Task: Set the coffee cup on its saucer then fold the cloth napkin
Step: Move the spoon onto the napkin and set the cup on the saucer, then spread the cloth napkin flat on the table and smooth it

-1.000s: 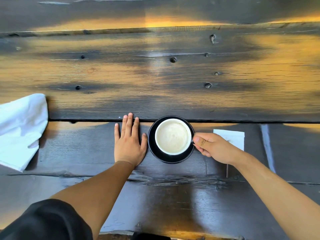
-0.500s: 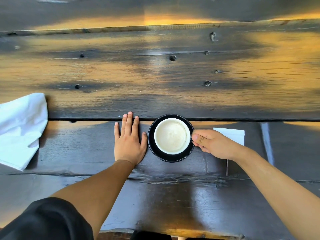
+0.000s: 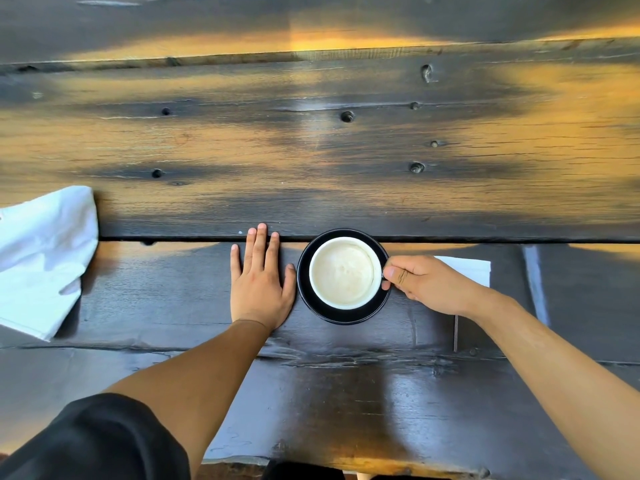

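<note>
White coffee cup (image 3: 343,273) on black saucer (image 3: 341,315); handle in right grip (image 3: 420,283)

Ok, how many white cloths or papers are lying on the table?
2. A rumpled cloth napkin lies at the table's left edge, cut off by the frame. A flat white paper lies right of the saucer, partly hidden under the right hand.
</note>
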### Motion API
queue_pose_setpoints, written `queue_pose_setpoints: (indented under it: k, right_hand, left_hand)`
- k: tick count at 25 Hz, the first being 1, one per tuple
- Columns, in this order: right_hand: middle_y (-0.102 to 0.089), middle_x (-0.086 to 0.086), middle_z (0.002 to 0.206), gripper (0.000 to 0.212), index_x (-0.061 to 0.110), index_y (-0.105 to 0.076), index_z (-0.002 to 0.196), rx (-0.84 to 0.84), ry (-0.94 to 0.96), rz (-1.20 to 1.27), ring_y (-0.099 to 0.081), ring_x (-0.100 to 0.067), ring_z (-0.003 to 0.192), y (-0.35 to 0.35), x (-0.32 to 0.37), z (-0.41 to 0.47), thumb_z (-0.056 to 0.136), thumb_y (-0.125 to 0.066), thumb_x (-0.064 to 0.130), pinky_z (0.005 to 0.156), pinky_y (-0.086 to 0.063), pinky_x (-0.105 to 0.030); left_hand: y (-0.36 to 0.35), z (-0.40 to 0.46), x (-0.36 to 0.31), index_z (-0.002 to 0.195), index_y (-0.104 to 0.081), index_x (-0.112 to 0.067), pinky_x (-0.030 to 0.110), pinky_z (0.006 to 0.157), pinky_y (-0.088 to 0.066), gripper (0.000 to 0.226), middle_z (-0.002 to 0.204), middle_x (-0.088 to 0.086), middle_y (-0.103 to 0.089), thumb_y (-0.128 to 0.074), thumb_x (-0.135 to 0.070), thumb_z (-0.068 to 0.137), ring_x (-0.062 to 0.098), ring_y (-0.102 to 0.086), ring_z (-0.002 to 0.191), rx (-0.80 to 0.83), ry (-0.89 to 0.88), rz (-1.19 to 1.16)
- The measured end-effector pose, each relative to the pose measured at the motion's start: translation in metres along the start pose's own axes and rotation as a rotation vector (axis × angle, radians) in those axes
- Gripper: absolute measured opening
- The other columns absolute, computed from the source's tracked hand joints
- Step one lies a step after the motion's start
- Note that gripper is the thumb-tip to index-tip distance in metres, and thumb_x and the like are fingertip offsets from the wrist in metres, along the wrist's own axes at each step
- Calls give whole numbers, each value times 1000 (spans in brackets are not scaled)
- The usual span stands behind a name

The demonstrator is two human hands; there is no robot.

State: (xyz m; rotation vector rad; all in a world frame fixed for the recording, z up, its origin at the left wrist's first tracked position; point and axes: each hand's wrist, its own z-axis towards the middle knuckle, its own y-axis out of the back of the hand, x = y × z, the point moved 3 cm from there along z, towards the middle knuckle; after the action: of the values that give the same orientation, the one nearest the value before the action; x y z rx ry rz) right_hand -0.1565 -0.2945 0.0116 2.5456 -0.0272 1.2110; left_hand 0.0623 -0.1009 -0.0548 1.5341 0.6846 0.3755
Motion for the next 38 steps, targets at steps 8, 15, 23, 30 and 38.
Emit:
queue_pose_setpoints:
  k: [8, 15, 23, 30, 38]
  right_hand:
    - [-59, 10, 67, 24, 31, -66, 98, -75, -41, 226, -46, -8, 57, -7, -10, -6, 107, -44, 30, 59, -40, -20]
    - [-66, 2, 79, 23, 34, -62, 105, -510, -144, 387, -60, -10, 62, -47, -42, -25, 106, -44, 20, 63, -46, -27]
    - [-65, 7, 96, 21, 25, -67, 99, -716, -191, 55, -60, -3, 85, -83, -38, -42, 98, -51, 11, 74, -43, -12]
    - [-59, 2, 101, 18, 17, -67, 100, -636, -180, -126, -57, -16, 97, -110, -37, -60, 99, -49, 14, 88, -49, -32]
    - [-59, -6, 104, 31, 13, -65, 98, -360, -172, -543, -55, -27, 102, -163, -39, -122, 102, -39, 29, 84, -51, -40]
  left_hand:
    - [-2, 0, 1, 160, -27, -15, 52, 127, -7, 67, 171, 6, -17, -30, -46, 100, 23, -9, 159, 6, 1, 16]
    - [-2, 0, 1, 160, -27, -14, 53, 127, -7, 68, 171, 7, -17, -30, -46, 99, 23, -9, 159, 34, 11, 2]
    - [0, 2, -3, 162, -18, -14, 53, 128, -2, 69, 172, 8, -10, -21, -47, 102, 23, -3, 159, 100, 15, 31]
    - [10, -26, 1, 163, -9, -13, 51, 128, -2, 73, 172, 12, -1, -12, -51, 101, 29, 2, 159, 244, -16, 41]
    - [46, -194, -7, 137, -56, -8, 49, 109, -41, 47, 146, 17, -52, -45, -33, 98, 39, -49, 134, 320, -2, 20]
